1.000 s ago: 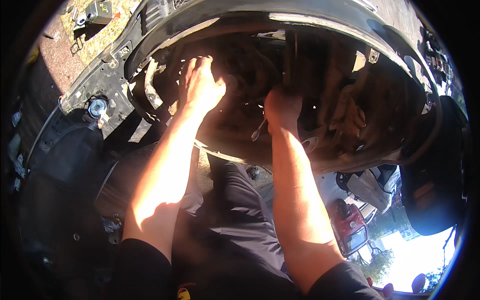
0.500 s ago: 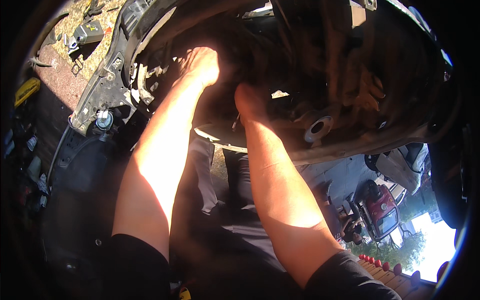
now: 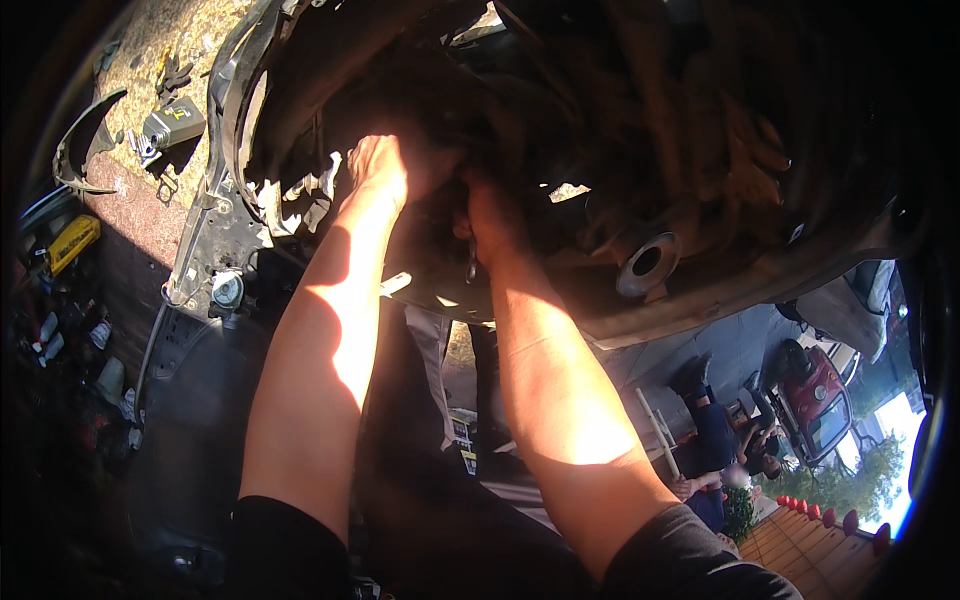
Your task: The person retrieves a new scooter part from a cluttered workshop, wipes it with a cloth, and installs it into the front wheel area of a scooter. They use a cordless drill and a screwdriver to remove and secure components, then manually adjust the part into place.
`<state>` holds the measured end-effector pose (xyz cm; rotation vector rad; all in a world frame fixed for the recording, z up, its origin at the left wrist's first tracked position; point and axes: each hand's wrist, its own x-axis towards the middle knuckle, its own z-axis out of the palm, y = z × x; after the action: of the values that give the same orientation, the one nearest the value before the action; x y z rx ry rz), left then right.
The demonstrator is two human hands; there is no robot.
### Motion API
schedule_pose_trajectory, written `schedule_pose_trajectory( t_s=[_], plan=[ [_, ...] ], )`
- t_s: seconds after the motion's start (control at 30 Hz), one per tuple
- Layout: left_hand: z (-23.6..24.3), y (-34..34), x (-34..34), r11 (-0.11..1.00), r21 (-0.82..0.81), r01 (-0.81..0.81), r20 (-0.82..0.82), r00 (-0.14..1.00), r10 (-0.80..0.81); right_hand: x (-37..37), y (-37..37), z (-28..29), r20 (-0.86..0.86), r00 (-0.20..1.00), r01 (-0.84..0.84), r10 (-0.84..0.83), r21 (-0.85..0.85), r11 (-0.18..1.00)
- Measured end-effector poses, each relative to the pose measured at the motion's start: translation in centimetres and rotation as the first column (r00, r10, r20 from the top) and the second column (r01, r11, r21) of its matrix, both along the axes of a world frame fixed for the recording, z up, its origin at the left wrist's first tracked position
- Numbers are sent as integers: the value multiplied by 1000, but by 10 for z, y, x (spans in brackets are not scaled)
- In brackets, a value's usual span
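Both my arms reach forward into the shaded underside of a vehicle. My left hand is partly sunlit, its back toward me and curled; its fingertips run into deep shadow, and what they grip cannot be made out. Close to its right, my right hand is closed around a slim metal tool, apparently a wrench, whose end sticks out below the fist toward me. The part both hands work at is hidden in darkness.
A round metal pipe end sits right of my hands. Leftward are a dark bracketed panel, a grey bottle, a curved black strip and a yellow case. Other people and a red vehicle are at far right.
The view has shifted, so the surroundings sit lower. My hands have come closer together, the left lower and deeper in shade. The wrench end below my right hand shows more clearly.
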<state>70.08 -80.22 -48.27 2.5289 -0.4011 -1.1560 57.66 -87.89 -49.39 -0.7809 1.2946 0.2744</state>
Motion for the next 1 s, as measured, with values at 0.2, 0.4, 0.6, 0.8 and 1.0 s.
schedule_pose_trajectory(
  t_s=[0.2, 0.4, 0.6, 0.8, 1.0],
  plan=[
    [-9, 3, -6, 997, 59, 42, 22, 999, -43, 1, -12, -4, 34, 987, -159, 158, 32, 987],
    [-9, 3, -9, 998, 45, 32, 42, 999, -34, -8, -4, -10, 125, 914, -320, 385, -362, 876],
    [-5, 3, -6, 997, 74, 35, 82, 996, -41, -8, 7, 13, 67, 909, -269, 411, -658, 704],
    [-2, -1, -3, 955, 214, 205, -3, 978, -209, -58, 43, 106, -42, 831, -493, 554, -517, 700],
    [-24, 11, -8, 972, 184, 145, 156, 972, -174, -180, 45, 119, -125, 528, -749, 840, -534, 391]
  ],
)
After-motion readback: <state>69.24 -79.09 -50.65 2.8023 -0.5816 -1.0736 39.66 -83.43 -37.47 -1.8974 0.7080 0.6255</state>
